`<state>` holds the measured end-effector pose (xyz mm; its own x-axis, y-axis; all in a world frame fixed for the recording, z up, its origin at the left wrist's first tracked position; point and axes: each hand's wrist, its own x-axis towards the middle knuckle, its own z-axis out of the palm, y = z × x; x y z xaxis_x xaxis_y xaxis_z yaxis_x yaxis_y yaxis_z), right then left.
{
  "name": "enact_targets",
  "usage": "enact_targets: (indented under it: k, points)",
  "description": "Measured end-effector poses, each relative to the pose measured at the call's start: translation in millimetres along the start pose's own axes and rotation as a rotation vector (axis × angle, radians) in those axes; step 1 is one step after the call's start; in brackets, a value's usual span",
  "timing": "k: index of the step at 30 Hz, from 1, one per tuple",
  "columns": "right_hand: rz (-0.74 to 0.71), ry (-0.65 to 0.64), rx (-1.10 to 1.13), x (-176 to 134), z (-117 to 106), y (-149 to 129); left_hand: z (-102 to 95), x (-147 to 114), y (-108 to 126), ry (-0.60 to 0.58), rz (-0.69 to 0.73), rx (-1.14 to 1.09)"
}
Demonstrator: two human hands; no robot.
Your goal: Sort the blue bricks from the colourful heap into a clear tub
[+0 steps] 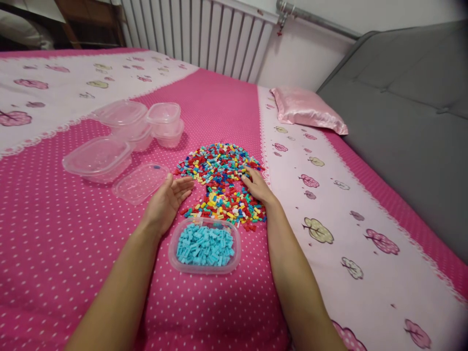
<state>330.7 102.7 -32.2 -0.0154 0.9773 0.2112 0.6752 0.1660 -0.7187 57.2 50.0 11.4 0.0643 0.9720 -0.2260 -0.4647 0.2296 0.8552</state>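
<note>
Small toy building bricks in many colours lie in a far heap [221, 158] and a nearer heap [234, 202] on the pink bedspread. My left hand [166, 200] is at the heaps' left side, palm turned inward, fingers stretched out and holding nothing. On the right, my right hand [258, 185] rests at the edge of the bricks, thumb and fingers apart, fingertips touching or close to them. Between my forearms stands a clear plastic container [237, 246] filled with light blue bricks [204, 245].
A clear lid [141, 183] lies flat left of the heaps. Behind it stand several lidded clear containers [97, 158], some stacked. A pink pillow [309, 109] lies near the grey headboard [402, 87]. A white radiator [197, 34] lines the wall beyond the bed.
</note>
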Motion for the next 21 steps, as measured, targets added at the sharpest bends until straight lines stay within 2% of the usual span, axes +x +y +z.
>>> enact_targets:
  k: [6, 12, 16, 21]
  points:
    - [-0.198, -0.201, 0.061, -6, -7, -16, -0.8, 1, 0, -0.001, -0.002, 0.000]
    - [-0.296, -0.508, 0.062, -12, -20, -39, -1.6, 1, -1, -0.013, 0.004, -0.007]
    - [-0.261, -0.669, 0.034, -22, -39, -57, -1.9, 1, -2, -0.011, 0.000, -0.014]
    - [-0.141, -0.771, 0.016, -35, -63, -74, -1.4, 2, -2, -0.001, -0.001, -0.021]
